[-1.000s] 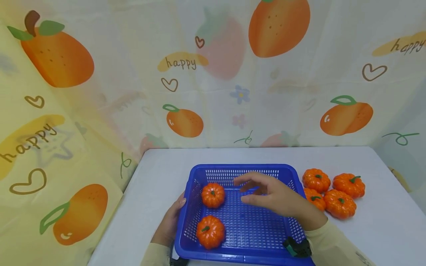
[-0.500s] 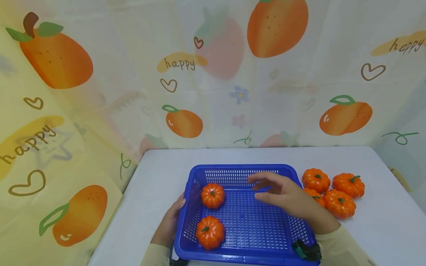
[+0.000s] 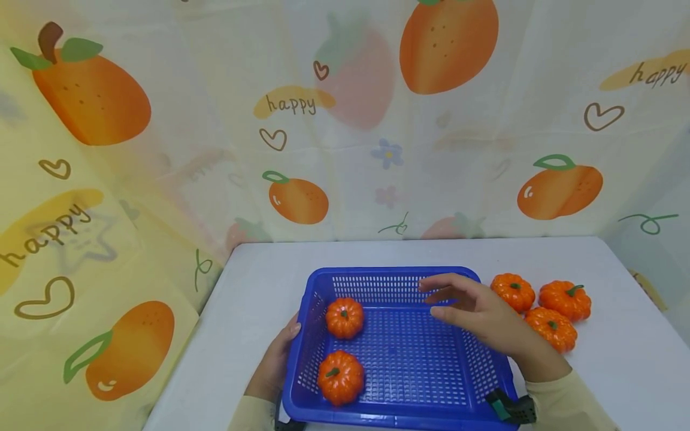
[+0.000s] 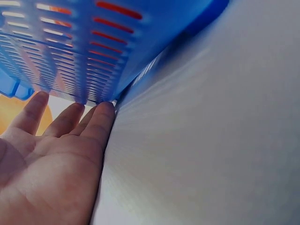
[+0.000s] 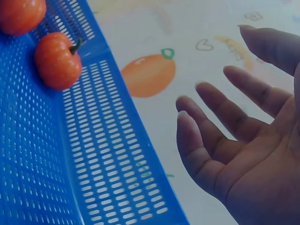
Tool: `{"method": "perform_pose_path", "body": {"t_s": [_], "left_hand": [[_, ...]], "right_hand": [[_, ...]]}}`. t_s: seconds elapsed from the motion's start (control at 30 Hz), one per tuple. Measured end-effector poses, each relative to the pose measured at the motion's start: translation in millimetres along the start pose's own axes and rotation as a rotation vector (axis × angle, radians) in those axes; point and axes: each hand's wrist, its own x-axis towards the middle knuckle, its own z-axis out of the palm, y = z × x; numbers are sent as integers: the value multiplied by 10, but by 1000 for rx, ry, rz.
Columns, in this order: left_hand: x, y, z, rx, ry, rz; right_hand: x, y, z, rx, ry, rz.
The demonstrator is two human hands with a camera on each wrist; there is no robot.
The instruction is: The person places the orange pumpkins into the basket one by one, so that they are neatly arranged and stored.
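Observation:
A blue plastic basket (image 3: 399, 417) stands on the white table. Two small orange pumpkins, the farther one (image 3: 345, 318) and the nearer one (image 3: 341, 377), lie along its left side. My left hand (image 3: 274, 362) rests against the basket's left wall; in the left wrist view its outstretched fingers (image 4: 98, 124) touch the slotted outside. Above the basket's right side hovers my right hand (image 3: 485, 317), fingers spread and slightly bent, holding nothing. Beyond it on the table sit more pumpkins: one at the back (image 3: 512, 292), one at the far right (image 3: 565, 300) and one in front (image 3: 551, 330).
A fruit-patterned cloth (image 3: 356, 149) hangs behind the table (image 3: 259, 281) and along its left side. Dark straps with devices (image 3: 509, 407) are on the wrists. The right hand and forearm cover part of the basket's right rim and the pumpkin group's left side.
My right hand has moved right across the basket, toward the pumpkins outside, and now hides one of them. The left hand, the basket and the two pumpkins inside have stayed in place.

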Motion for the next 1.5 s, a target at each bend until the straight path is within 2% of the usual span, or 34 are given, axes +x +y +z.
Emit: {"method": "perform_pose_path", "body": {"t_s": [0.03, 0.07, 0.1, 0.23, 0.27, 0.37, 0.7, 1.3, 1.5], "left_hand": [[-40, 25, 6, -3, -7, 4], [-59, 31, -7, 7, 6, -24], [-51, 0, -39, 6, -7, -20], [10, -114, -73, 39, 54, 2], [17, -123, -84, 35, 86, -33], [14, -90, -40, 12, 114, -54], [-4, -64, -46, -7, 76, -55], [2, -79, -48, 0, 95, -63], [0, -75, -44, 5, 105, -65]], "right_hand": [[-9, 2, -13, 2, 0, -9], [-17, 4, -25, 3, 1, -18], [-25, 4, -35, 6, 1, -28], [-61, 4, -80, 18, 3, -42], [-71, 6, -91, 18, 6, -39], [-100, 13, -123, 15, 18, -27], [-217, 3, -210, -35, 70, 11], [-429, 45, -388, -66, 158, 41], [-479, 77, -467, -38, 168, 53]]}}
